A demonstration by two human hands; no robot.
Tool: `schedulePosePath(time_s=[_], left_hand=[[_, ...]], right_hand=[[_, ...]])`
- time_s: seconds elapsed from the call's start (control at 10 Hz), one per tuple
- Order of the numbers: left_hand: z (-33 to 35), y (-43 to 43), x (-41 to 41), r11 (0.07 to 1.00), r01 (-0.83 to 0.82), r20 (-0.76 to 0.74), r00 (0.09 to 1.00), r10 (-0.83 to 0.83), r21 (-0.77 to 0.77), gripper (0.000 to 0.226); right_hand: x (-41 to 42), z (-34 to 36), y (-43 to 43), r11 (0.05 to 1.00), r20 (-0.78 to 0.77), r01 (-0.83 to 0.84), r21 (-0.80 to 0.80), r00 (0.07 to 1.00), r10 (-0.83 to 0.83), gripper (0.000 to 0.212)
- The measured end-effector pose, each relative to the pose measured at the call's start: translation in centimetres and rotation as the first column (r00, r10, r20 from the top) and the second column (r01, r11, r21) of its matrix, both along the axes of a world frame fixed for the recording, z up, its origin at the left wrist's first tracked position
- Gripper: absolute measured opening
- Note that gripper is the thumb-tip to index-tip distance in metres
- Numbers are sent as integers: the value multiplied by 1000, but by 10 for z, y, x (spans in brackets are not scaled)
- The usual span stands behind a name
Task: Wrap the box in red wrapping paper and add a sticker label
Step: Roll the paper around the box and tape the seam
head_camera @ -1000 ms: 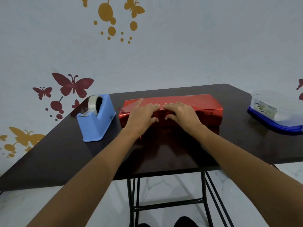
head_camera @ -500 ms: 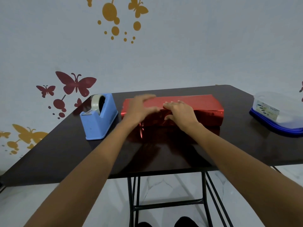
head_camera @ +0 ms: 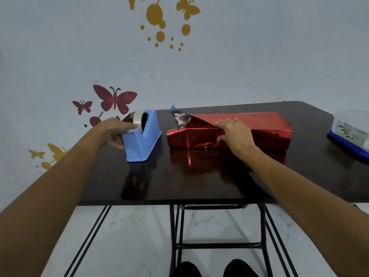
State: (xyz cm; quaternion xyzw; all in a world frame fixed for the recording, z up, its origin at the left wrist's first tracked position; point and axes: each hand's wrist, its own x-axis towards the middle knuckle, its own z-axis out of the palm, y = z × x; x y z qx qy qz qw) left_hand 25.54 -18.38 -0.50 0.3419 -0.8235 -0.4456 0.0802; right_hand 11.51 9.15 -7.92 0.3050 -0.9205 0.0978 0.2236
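Note:
The box wrapped in shiny red paper [head_camera: 249, 124] lies across the middle of the dark table [head_camera: 199, 180]. My right hand [head_camera: 233, 132] lies flat on its top and front edge, pressing the paper seam down. At the box's left end a loose paper flap [head_camera: 179, 119] stands up and shows its silver underside. My left hand [head_camera: 114, 130] is at the blue tape dispenser [head_camera: 142, 140], left of the box. Its fingertips touch the tape roll [head_camera: 138, 119] near the cutter and its thumb is beside the dispenser's base. No sticker label is visible.
A clear plastic container on a blue lid [head_camera: 351, 132] sits at the table's right edge. A wall with butterfly decals stands right behind the table. The table's black metal legs and my feet show below.
My left hand left the box top and moved left to the tape dispenser. The paper at the box's left end sprang up. My right hand stayed pressing on the box.

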Motion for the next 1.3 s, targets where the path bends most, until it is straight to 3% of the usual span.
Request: schedulePosePath(time_s=[0.2,0.5,0.7,0.9,1.1,1.3], left_hand=[[8,0,-6,982,-63,28,998,59,176,25],[4,-10,-4,955,-89,27,996,85,283,10],[5,-10,-4,915,-93,-11,994,106,393,12],[8,-9,-2,849,31,-144,988,53,528,17],[2,-13,1,847,116,-238,971,13,519,15],[-18,-19,14,826,209,-434,900,48,523,8]], right_hand=[[-2,-1,1,1000,-17,-7,22,1000,7,53],[-6,-7,0,987,-83,5,163,997,9,57],[-8,-10,0,989,-86,11,146,996,2,56],[-11,-13,-2,994,-91,17,112,996,-7,56],[-12,-14,-3,997,-99,13,80,995,-5,54],[-14,-16,-4,998,-95,13,55,995,-8,54]])
